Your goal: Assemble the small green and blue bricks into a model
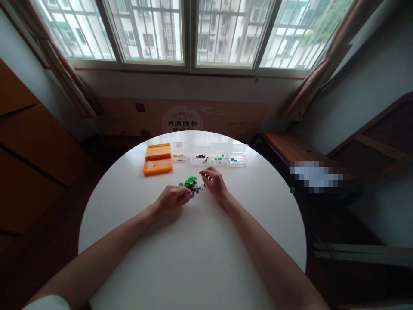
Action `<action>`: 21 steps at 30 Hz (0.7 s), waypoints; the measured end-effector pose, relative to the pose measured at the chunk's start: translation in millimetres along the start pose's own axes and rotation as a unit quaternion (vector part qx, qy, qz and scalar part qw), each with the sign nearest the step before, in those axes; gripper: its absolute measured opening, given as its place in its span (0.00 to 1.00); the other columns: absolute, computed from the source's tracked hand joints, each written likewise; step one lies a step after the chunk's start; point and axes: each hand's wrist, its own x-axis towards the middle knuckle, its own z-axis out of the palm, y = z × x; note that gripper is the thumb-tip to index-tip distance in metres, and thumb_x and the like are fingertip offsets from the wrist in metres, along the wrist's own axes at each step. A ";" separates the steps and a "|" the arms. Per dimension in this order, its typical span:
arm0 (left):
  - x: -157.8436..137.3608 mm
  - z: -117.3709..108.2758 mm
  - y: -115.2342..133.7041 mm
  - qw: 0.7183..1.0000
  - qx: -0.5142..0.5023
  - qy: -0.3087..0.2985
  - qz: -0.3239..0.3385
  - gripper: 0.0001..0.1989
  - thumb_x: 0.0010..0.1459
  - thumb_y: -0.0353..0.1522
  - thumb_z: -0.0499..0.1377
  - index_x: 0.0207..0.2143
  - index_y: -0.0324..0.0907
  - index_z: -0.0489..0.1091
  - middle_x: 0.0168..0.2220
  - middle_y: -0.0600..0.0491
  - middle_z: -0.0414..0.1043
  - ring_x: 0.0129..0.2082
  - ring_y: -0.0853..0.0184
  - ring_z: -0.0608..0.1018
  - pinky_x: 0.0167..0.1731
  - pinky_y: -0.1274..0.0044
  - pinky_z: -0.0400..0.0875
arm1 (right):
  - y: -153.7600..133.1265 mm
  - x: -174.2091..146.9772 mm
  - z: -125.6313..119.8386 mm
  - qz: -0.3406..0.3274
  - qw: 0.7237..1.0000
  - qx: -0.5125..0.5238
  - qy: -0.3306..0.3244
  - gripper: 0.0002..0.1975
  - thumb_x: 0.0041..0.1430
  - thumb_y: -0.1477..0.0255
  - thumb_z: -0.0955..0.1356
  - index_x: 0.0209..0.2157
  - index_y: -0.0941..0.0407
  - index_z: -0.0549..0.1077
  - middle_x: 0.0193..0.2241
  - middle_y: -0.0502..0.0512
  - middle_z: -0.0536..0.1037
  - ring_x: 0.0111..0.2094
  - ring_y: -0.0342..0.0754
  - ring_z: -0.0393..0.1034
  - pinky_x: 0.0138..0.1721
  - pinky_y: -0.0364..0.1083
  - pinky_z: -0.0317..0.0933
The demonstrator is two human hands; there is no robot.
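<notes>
A small pile of green, blue and dark brown pieces [191, 182] lies on the white round table; the pieces are too small to name. My left hand [174, 196] is at the pile's near left edge, its fingers curled and the tips together among the pieces. Whatever they pinch is hidden. Just right of the pile, my right hand [214, 182] hovers a little above the table with thumb and finger closed together. I cannot make out anything between them. A loose dark piece [204, 185] sits beneath this hand.
Behind the pile stand clear plastic boxes: one with pale pieces [179, 156], one with dark pieces [201, 156], one with green pieces [218, 159], one with blue pieces [235, 159]. An orange tray [157, 166] lies at their left. The white table [193, 258] has a rounded edge.
</notes>
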 end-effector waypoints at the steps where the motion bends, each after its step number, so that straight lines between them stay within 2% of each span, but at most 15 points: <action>1: -0.2 0.2 0.0 1.000 0.001 -0.001 -0.002 0.11 0.59 0.33 0.53 0.28 0.38 0.72 0.18 0.57 0.65 0.17 0.77 0.64 0.21 0.84 0.57 | -1.6 -0.9 1.5 -0.006 1.000 -0.009 -0.014 0.12 0.56 0.76 0.63 0.39 0.56 0.75 0.33 0.55 0.71 0.29 0.43 0.66 0.32 0.42 0.61; 6: -1.7 1.8 -1.4 1.000 0.005 -0.004 -0.005 0.12 0.59 0.34 0.53 0.28 0.38 0.72 0.18 0.57 0.66 0.16 0.77 0.63 0.21 0.84 0.56 | -7.6 -4.2 2.7 -0.037 0.994 -0.061 -0.080 0.16 0.57 0.77 0.63 0.46 0.52 0.73 0.41 0.57 0.69 0.35 0.45 0.67 0.40 0.45 0.62; 13: -2.9 2.4 -3.3 1.000 0.004 -0.009 -0.005 0.10 0.58 0.32 0.53 0.28 0.39 0.72 0.19 0.56 0.66 0.17 0.76 0.64 0.21 0.84 0.57 | -6.3 -2.5 2.5 -0.070 0.991 -0.053 -0.098 0.15 0.57 0.79 0.63 0.43 0.52 0.75 0.44 0.57 0.74 0.45 0.49 0.67 0.49 0.50 0.59; 21: -2.8 3.4 -5.4 1.000 -0.003 0.004 -0.008 0.09 0.58 0.32 0.54 0.30 0.39 0.73 0.19 0.56 0.67 0.17 0.76 0.64 0.21 0.84 0.57 | -3.9 -2.4 4.8 -0.074 0.990 -0.059 -0.107 0.13 0.56 0.78 0.64 0.40 0.54 0.77 0.42 0.56 0.77 0.43 0.50 0.68 0.48 0.50 0.59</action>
